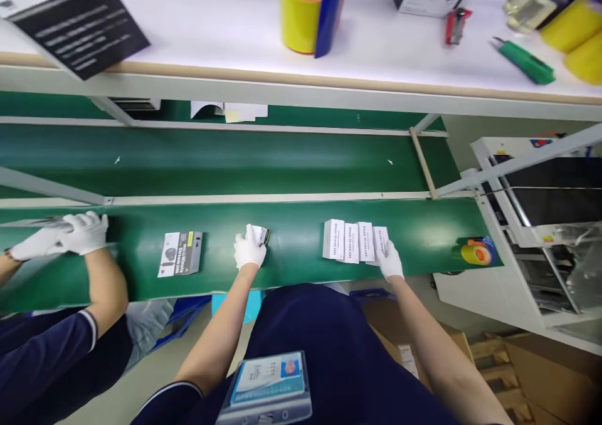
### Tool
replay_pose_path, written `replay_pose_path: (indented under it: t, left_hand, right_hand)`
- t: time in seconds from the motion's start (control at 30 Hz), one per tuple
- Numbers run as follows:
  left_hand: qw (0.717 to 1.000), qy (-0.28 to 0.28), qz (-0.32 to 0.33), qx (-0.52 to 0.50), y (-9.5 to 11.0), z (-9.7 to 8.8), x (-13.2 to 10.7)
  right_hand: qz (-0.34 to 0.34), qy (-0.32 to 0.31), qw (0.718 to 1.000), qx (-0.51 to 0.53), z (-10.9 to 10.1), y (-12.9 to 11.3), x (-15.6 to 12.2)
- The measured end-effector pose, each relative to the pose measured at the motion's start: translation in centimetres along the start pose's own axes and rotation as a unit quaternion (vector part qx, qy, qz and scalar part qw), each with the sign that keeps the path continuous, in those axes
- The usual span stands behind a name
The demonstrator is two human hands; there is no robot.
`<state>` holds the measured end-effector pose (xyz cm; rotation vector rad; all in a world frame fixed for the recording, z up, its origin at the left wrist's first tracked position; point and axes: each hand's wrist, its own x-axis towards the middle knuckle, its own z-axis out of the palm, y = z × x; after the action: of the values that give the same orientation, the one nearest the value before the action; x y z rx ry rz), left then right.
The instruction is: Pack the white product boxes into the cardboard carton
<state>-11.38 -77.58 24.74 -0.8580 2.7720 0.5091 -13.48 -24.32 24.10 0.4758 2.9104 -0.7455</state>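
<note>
- Head view: left hand (pixel 249 249), gloved, is closed around a small box (pixel 260 235) on the green belt (pixel 291 268), near its front edge.
- Right hand (pixel 390 261) lies flat, fingers spread, touching the end of a row of white boxes (pixel 352 241).
- Bare belt lies open between the two hands.
- A flat printed carton (pixel 180 253) lies left of the small box; a co-worker's gloved hands (pixel 70 236) are beyond it.
- A tape roll (pixel 476 251) sits at the belt's right end.
</note>
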Motion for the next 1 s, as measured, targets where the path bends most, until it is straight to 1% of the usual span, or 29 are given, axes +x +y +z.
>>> replay_pose_path:
  t: [0.07,0.1,0.17,0.3,0.37,0.4,0.47,0.57,0.63,0.67,0.7,0.73,0.8,0.83,0.87,0.9,0.93,1.0]
  left_hand:
    - [0.999,-0.033,0.011,-0.018,1.6,0.7,-0.3]
    - [0.998,-0.048,0.021,-0.031,2.8,1.1,-0.6]
    - [0.994,-0.075,0.054,-0.066,6.1,2.1,-1.3]
    - [0.979,-0.112,0.143,-0.097,14.0,5.1,-2.8]
    - [0.971,-0.124,0.178,-0.097,17.1,6.4,-3.3]
    - [0.968,-0.131,0.192,-0.096,18.1,6.9,-3.4]
    - [0.962,-0.142,0.217,-0.091,19.3,7.4,-3.6]
    - [0.956,-0.142,0.245,-0.076,19.4,6.7,-4.1]
    - [0.953,-0.132,0.267,-0.062,19.2,5.7,-4.8]
    - [0.945,-0.127,0.299,-0.043,19.2,5.3,-5.4]
    - [0.930,-0.122,0.348,-0.013,19.3,4.9,-6.0]
    - [0.905,-0.117,0.408,0.025,19.6,4.7,-6.7]
    - [0.838,-0.110,0.523,0.108,20.5,4.8,-8.1]
    - [0.809,-0.108,0.561,0.141,21.1,5.2,-8.7]
    - [0.791,-0.109,0.580,0.159,21.6,5.7,-9.3]
    - [0.783,-0.109,0.588,0.169,22.2,6.3,-9.8]
    - [0.781,-0.108,0.590,0.174,22.7,6.9,-10.1]
    - [0.786,-0.104,0.584,0.176,23.3,8.0,-10.5]
  right_hand:
    - [-0.007,-0.014,1.000,0.000,0.0,0.9,0.2]
    - [-0.010,-0.020,1.000,0.000,-0.1,1.2,0.3]
    - [-0.017,-0.030,0.999,-0.002,-0.5,1.6,0.7]
    - [-0.050,-0.036,0.998,-0.021,-1.7,1.0,2.0]
    - [-0.060,-0.040,0.997,-0.024,-2.2,0.4,2.6]
    - [-0.059,-0.043,0.997,-0.022,-2.4,0.1,2.7]
    - [-0.050,-0.049,0.997,-0.015,-2.6,-0.2,2.7]
    - [-0.048,-0.068,0.997,-0.006,-3.0,-0.2,2.4]
    - [-0.084,-0.064,0.994,-0.012,-3.7,0.0,2.7]
    - [-0.121,-0.053,0.991,-0.021,-4.2,0.0,3.2]
    - [-0.167,-0.037,0.985,-0.031,-4.6,-0.2,4.0]
    - [-0.214,-0.022,0.976,-0.044,-5.0,-0.5,4.9]
    - [-0.295,-0.011,0.953,-0.070,-5.3,-1.3,7.2]
    - [-0.323,-0.019,0.942,-0.083,-5.2,-1.8,8.4]
    - [-0.343,-0.035,0.934,-0.095,-4.9,-2.3,9.4]
    - [-0.356,-0.057,0.927,-0.104,-4.5,-2.7,10.4]
    - [-0.365,-0.080,0.921,-0.107,-4.0,-3.0,11.1]
    - [-0.375,-0.110,0.915,-0.101,-3.0,-3.1,11.9]
